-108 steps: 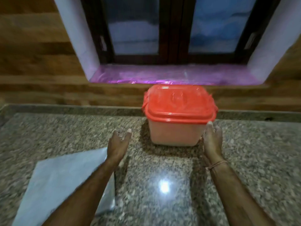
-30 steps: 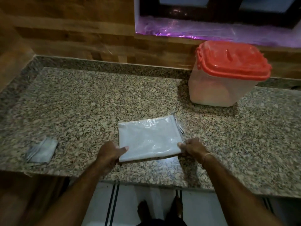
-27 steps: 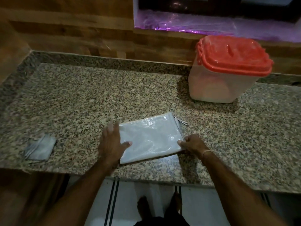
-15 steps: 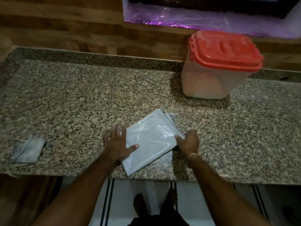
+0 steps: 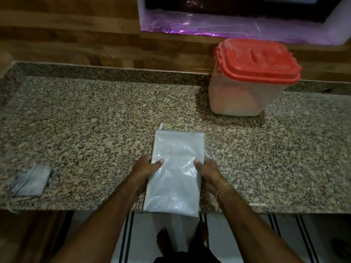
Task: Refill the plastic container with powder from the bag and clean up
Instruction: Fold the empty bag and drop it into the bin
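**Around the work: what else we see**

We see a speckled brown-and-grey granite counter (image 5: 85,118) with a raised granite lip along its back edge. Behind it runs a wall of brown wooden planks (image 5: 66,35). Set into that wall at the upper right is a window recess whose sill is covered in shiny purple plastic film (image 5: 199,25); a dark window frame (image 5: 209,4) sits above it. Near the counter's front left edge lies a small folded grey cloth (image 5: 31,180), flat on the stone. Below the counter's front edge we make out a pale tiled floor with dark stripes (image 5: 284,234).
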Tool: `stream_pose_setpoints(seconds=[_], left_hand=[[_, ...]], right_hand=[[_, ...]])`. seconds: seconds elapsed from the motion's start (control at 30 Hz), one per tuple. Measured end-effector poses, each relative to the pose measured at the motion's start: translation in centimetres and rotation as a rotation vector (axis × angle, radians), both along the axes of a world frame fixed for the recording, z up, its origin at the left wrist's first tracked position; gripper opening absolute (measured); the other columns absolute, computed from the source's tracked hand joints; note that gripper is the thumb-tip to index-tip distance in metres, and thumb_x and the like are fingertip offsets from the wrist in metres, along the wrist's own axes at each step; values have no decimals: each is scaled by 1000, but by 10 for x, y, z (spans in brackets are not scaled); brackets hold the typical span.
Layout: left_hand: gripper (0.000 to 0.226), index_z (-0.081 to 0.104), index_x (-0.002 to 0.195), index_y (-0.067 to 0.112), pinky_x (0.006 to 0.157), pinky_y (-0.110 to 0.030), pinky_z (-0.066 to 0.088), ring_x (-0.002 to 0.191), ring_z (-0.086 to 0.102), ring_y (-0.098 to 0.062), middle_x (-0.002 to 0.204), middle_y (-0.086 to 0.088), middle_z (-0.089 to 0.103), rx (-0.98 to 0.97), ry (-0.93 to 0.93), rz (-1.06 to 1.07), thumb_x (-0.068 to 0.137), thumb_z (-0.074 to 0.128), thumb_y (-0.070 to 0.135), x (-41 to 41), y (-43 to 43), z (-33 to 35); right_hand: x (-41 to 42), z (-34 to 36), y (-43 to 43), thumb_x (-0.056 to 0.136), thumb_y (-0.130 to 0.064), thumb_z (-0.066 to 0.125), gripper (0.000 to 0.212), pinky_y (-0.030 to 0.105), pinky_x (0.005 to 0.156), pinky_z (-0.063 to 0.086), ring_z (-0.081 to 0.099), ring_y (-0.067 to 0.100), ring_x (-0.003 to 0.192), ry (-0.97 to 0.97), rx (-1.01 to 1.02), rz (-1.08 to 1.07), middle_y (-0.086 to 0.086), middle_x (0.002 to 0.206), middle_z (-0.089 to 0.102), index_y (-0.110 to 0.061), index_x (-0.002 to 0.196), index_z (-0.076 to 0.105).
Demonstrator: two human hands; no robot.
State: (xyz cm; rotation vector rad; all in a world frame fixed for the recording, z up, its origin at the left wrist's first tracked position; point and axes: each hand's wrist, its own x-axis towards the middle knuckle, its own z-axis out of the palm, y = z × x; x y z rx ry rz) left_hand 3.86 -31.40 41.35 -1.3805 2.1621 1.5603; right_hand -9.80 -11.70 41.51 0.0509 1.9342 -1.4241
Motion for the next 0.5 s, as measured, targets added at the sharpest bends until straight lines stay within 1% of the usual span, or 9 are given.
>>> stream_pose_setpoints(seconds=[0.07, 0.13, 0.2, 0.23, 0.27, 0.3, 0.37, 0.43, 0.5], left_hand=[[37, 75, 110, 7, 85, -41, 63, 89, 76, -24, 103, -6, 78, 98, 56, 54, 91, 77, 38, 2, -2, -1], [35, 76, 100, 3, 83, -45, 63, 86, 77, -28, 96, -9, 79, 159, 90, 142, 86, 83, 34, 7, -3, -5], [53, 73, 93, 3, 73, -35, 58, 79, 71, -24, 89, -6, 74, 140, 82, 209, 72, 88, 50, 16, -4, -10], [70, 74, 97, 4, 77, -34, 58, 84, 72, -24, 94, -6, 75, 119, 75, 241, 60, 88, 61, 20, -6, -15], [83, 75, 104, 4, 83, -39, 61, 91, 74, -28, 101, -8, 77, 116, 72, 262, 51, 86, 68, 23, -8, -18], [85, 75, 109, 5, 87, -46, 63, 96, 75, -33, 107, -11, 78, 122, 89, 264, 52, 86, 68, 25, -8, -13], [59, 75, 109, 6, 91, -51, 61, 99, 76, -35, 113, -14, 77, 130, 106, 266, 72, 90, 49, 24, -10, 9], [32, 76, 99, 4, 83, -48, 64, 81, 77, -30, 97, -15, 79, 164, 167, 293, 84, 86, 31, 15, -19, 26], [36, 73, 101, -3, 59, -32, 58, 51, 66, -21, 70, -12, 74, 181, 249, 328, 87, 82, 30, 2, -29, 50]], right_hand=[[-2, 1, -1, 102, -14, 61, 20, 59, 96, 59, 73, 40, 104, -18, -30, -10, 19, 111, 77, -4, 116, 72], [-1, 4, -1, 103, -18, 61, 22, 55, 95, 60, 74, 38, 103, -35, -22, 43, 19, 111, 78, -2, 115, 72], [1, 2, 1, 99, -22, 66, 22, 52, 94, 61, 75, 35, 99, 5, 85, 194, 18, 106, 79, -1, 103, 74], [2, 1, 3, 95, -23, 71, 22, 51, 92, 61, 75, 35, 96, 46, 161, 264, 18, 101, 79, -1, 95, 74], [2, -2, 5, 90, -24, 75, 24, 49, 86, 62, 75, 35, 90, 76, 211, 304, 19, 95, 79, 0, 87, 72], [1, -2, 5, 88, -22, 78, 24, 44, 77, 61, 73, 33, 80, 81, 239, 312, 19, 87, 76, 0, 81, 70], [-4, 11, 1, 95, -12, 72, 19, 31, 56, 53, 61, 21, 55, 34, 194, 265, 21, 74, 64, 0, 83, 64], [-13, 33, -12, 102, -5, 61, 19, 26, 40, 52, 57, 11, 40, -52, 61, 183, 19, 71, 58, -2, 84, 56], [-27, 56, -27, 105, -6, 58, 11, 28, 51, 63, 70, 15, 51, -84, -92, 88, 23, 88, 67, -2, 95, 56]])
